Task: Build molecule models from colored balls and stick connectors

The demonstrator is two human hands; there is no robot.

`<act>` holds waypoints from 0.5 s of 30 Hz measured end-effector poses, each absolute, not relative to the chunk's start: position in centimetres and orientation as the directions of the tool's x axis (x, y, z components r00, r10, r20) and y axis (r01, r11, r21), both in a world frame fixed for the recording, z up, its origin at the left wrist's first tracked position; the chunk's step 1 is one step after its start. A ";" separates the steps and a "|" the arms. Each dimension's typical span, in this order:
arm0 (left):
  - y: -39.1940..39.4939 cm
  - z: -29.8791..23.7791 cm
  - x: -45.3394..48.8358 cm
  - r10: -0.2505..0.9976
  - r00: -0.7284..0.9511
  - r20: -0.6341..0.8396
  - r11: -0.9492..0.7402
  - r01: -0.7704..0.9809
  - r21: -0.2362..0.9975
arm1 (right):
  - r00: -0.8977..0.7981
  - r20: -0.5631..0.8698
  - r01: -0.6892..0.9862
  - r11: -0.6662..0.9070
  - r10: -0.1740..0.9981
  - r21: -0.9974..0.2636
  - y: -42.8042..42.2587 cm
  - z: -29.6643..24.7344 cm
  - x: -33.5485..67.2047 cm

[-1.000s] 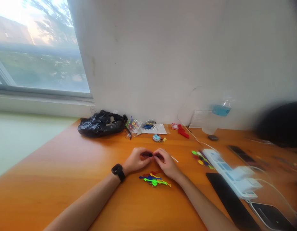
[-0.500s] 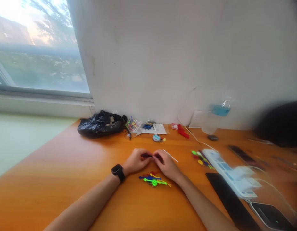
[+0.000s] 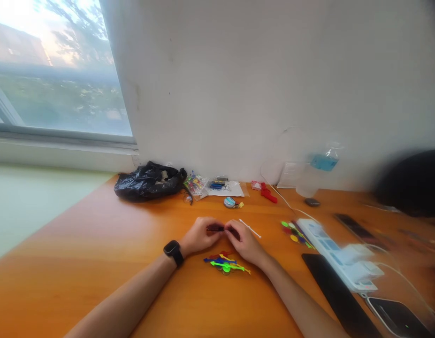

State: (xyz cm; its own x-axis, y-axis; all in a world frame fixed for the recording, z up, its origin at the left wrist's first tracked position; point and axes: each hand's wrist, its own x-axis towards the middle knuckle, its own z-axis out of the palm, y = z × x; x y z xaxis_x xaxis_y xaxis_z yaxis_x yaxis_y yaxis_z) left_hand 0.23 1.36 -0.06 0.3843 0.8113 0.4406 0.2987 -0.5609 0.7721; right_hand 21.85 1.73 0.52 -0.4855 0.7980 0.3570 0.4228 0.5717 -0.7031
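Note:
My left hand (image 3: 200, 235), with a black watch (image 3: 173, 252) on its wrist, is closed in a pinch on a small dark piece (image 3: 215, 229) mostly hidden by the fingers. Fingertips meeting it from the other side, my right hand (image 3: 242, 239) pinches at the same spot; its hold is partly hidden. Just in front of both hands lies a pile of plastic arrow spinners, with a green arrow (image 3: 227, 267), a yellow arrow (image 3: 227, 258) and a blue arrow (image 3: 212, 260). A white arrow (image 3: 250, 228) lies behind my right hand.
A black plastic bag (image 3: 150, 181) and clear packets of small parts (image 3: 196, 184) stand along the wall. Coloured discs and arrows (image 3: 294, 234) lie beside a white power strip (image 3: 331, 251) with plugs and cables at right. A blurred dark shape (image 3: 410, 183) is at far right.
Both hands stay in nearly the same place, fingertips together. Slightly more of the dark piece shows by my left fingers. The things on the table have not moved.

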 end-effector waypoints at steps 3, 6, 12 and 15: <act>1.4 0.0 0.2 0.813 0.383 0.438 -0.558 0.298 0.774 | -0.482 0.362 0.425 0.575 0.798 -0.699 1.7 0.6 21.8; 1.4 0.0 0.2 0.820 0.375 0.433 -0.548 0.291 0.784 | -0.479 0.376 0.418 0.582 0.794 -0.697 1.6 0.7 21.8; 1.5 -0.1 0.3 0.826 0.355 0.437 -0.546 0.314 0.777 | -0.483 0.380 0.428 0.591 0.789 -0.683 1.6 0.8 21.8; 1.5 -0.3 0.3 0.827 0.357 0.435 -0.544 0.313 0.778 | -0.488 0.374 0.430 0.590 0.789 -0.683 1.6 0.8 21.8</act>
State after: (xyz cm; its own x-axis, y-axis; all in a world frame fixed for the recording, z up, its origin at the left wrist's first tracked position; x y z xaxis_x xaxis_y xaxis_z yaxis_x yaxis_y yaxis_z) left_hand 0.25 1.48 -0.27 0.3566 0.8268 0.4351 0.3125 -0.5444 0.7784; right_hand 21.81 1.62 0.76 -0.4875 0.7887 0.3745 0.4304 0.5903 -0.6829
